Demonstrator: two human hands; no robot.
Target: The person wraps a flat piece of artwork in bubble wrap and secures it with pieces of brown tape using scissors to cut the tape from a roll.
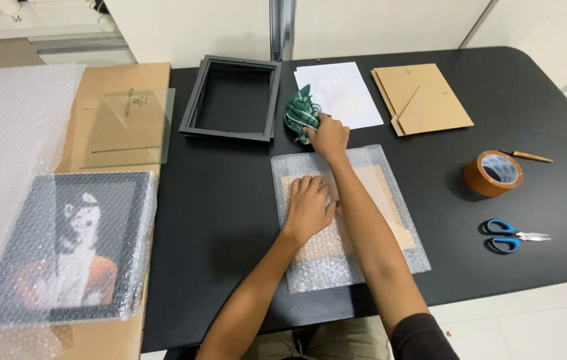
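Left hand (308, 207) flat, fingers spread, pressing on bubble-wrapped board (390, 220) on black tabletop (230, 193). Right hand (328, 137) just beyond it, closed around green cloth (300, 113). Empty black frame (232, 98) left of cloth; white sheet (350, 93) right behind. Tape roll (493, 173), scissors (510, 236) well right.

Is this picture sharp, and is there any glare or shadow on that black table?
Head view: mostly sharp, lit evenly from above. The black table shows a soft sheen. The tape roll and scissors cast short, faint shadows. The bubble wrap at left glitters with small highlights. The glass pane looks hazy. The right hand holds a green cloth; the left hand is crisp.
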